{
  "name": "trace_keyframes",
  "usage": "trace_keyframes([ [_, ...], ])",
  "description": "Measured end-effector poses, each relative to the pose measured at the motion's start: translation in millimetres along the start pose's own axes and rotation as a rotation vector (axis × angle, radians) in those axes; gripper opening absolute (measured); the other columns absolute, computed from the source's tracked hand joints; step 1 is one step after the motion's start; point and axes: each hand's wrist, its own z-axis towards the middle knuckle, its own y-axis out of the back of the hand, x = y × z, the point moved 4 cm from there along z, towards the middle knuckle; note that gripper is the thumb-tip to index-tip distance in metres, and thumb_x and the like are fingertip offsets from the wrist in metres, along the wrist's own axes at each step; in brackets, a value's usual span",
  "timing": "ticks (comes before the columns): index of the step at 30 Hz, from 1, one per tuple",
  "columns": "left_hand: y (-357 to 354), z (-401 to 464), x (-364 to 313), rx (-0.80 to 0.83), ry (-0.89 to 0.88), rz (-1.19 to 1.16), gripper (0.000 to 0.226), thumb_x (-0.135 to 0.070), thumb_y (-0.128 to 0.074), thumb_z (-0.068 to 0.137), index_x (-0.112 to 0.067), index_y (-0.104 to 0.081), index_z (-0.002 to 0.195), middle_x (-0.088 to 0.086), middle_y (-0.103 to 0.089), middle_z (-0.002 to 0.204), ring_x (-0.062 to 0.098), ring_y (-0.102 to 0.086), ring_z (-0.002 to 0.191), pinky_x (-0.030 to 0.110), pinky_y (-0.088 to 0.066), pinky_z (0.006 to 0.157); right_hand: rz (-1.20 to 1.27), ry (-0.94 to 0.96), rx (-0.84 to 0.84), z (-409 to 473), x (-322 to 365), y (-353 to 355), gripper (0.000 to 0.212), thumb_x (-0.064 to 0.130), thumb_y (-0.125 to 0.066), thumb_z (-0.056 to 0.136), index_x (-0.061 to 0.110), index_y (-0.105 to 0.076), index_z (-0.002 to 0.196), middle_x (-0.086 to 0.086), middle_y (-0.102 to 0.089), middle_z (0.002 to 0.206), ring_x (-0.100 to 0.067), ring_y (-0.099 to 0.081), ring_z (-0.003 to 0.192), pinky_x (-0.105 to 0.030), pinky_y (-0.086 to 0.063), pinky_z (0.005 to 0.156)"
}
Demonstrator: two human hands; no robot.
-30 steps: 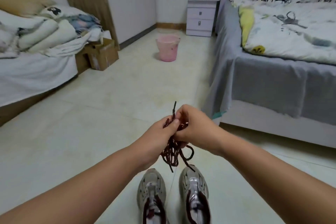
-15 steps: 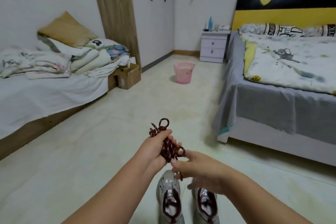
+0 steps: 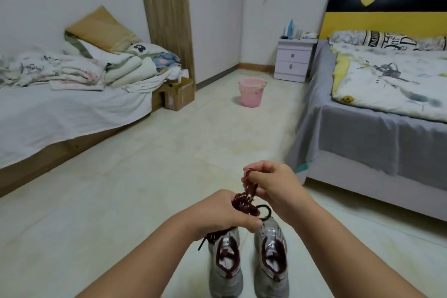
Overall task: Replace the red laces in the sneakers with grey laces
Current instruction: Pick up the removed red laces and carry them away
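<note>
Both hands held the red laces [image 3: 244, 202] above the sneakers [image 3: 249, 264]. The left hand [image 3: 217, 213] gripped the bunch; the right hand [image 3: 271, 184], at 1 o'clock from it, pinched a loop. The red laces looked out. Next, I think: put them down and find grey ones, unseen here.

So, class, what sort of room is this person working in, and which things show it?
Most likely a bedroom: two made-up beds, a bedside cabinet with drawers, and a tall wardrobe by the wall.
</note>
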Motion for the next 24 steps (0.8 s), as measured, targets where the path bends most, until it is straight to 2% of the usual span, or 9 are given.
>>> trace_keyframes([
  [2, -1, 6, 4, -0.043, 0.047, -0.128, 0.017, -0.017, -0.065, 0.078, -0.017, -0.057, 0.063, -0.009, -0.052, 0.05, 0.006, -0.039, 0.043, 0.018, -0.03, 0.043, 0.051, -0.026, 0.034, 6, -7, -3, 0.022, -0.014, -0.047, 0.082, 0.002, -0.06, 0.078, -0.014, -0.06, 0.072, -0.018, -0.057, 0.064, -0.02, -0.051, 0.056],
  [5, 21, 22, 16, -0.287, 0.11, -0.277, 0.016, -0.015, -0.061, 0.082, -0.015, -0.055, 0.067, -0.004, -0.05, 0.053, 0.008, -0.042, 0.044, 0.02, -0.033, 0.047, -0.073, -0.034, -0.001, 22, -20, 6, 0.018, -0.005, -0.054, 0.082, 0.01, -0.061, 0.08, -0.009, -0.062, 0.082, -0.017, -0.056, 0.075, -0.026, -0.047, 0.07],
  [7, 44, 36, 29, -0.453, 0.123, -0.104, 0.02, -0.019, -0.059, 0.084, -0.014, -0.054, 0.066, 0.0, -0.052, 0.059, 0.013, -0.044, 0.051, 0.023, -0.035, 0.054, -0.287, -0.044, -0.032, 38, -38, 19, 0.017, 0.0, -0.057, 0.083, 0.016, -0.061, 0.082, -0.006, -0.064, 0.086, -0.014, -0.055, 0.075, -0.026, -0.044, 0.07],
  [10, 68, 58, 54, -0.559, 0.155, 0.119, 0.02, -0.023, -0.057, 0.085, -0.011, -0.055, 0.068, 0.006, -0.058, 0.065, 0.021, -0.047, 0.056, 0.028, -0.039, 0.06, -0.542, -0.126, 0.014, 61, -77, 30, 0.018, 0.005, -0.056, 0.084, 0.022, -0.061, 0.08, -0.004, -0.065, 0.082, -0.016, -0.055, 0.067, -0.031, -0.044, 0.065],
  [13, 77, 87, 79, -0.571, 0.221, 0.087, 0.018, -0.022, -0.057, 0.084, -0.01, -0.057, 0.07, 0.005, -0.059, 0.064, 0.031, -0.06, 0.069, 0.031, -0.043, 0.062, -0.638, -0.204, 0.089, 91, -111, 27, 0.018, 0.009, -0.054, 0.085, 0.024, -0.06, 0.077, 0.006, -0.06, 0.068, -0.009, -0.049, 0.055, -0.025, -0.043, 0.056],
  [15, 76, 108, 93, -0.55, 0.257, 0.038, 0.02, -0.021, -0.058, 0.083, -0.015, -0.055, 0.065, 0.002, -0.057, 0.061, 0.031, -0.064, 0.074, 0.031, -0.044, 0.061, -0.644, -0.255, 0.141, 110, -127, 21, 0.02, 0.008, -0.051, 0.088, 0.024, -0.058, 0.079, 0.007, -0.057, 0.066, -0.008, -0.048, 0.055, -0.02, -0.041, 0.055],
  [17, 73, 122, 106, -0.513, 0.322, -0.02, 0.022, -0.022, -0.058, 0.083, -0.018, -0.054, 0.062, -0.001, -0.054, 0.058, 0.028, -0.064, 0.071, 0.03, -0.043, 0.06, -0.695, -0.309, 0.191, 123, -142, 11, 0.018, 0.009, -0.048, 0.089, 0.024, -0.058, 0.084, 0.007, -0.056, 0.069, -0.007, -0.049, 0.059, -0.02, -0.042, 0.06],
  [21, 63, 126, 123, -0.392, 0.472, -0.181, 0.02, -0.018, -0.06, 0.082, -0.011, -0.057, 0.063, -0.002, -0.054, 0.053, 0.018, -0.054, 0.055, 0.029, -0.043, 0.058, -0.829, -0.375, 0.256, 135, -149, 3, 0.013, 0.016, -0.046, 0.092, 0.025, -0.056, 0.095, 0.005, -0.06, 0.083, -0.01, -0.052, 0.067, -0.026, -0.046, 0.069],
  [24, 72, 108, 122, -0.381, 0.612, -0.264, 0.024, -0.016, -0.059, 0.083, -0.014, -0.053, 0.059, 0.001, -0.055, 0.054, 0.019, -0.052, 0.055, 0.031, -0.044, 0.061, -0.834, -0.504, 0.288, 121, -137, 1, 0.013, 0.017, -0.046, 0.093, 0.027, -0.053, 0.093, 0.008, -0.057, 0.079, -0.009, -0.05, 0.064, -0.026, -0.044, 0.064],
])
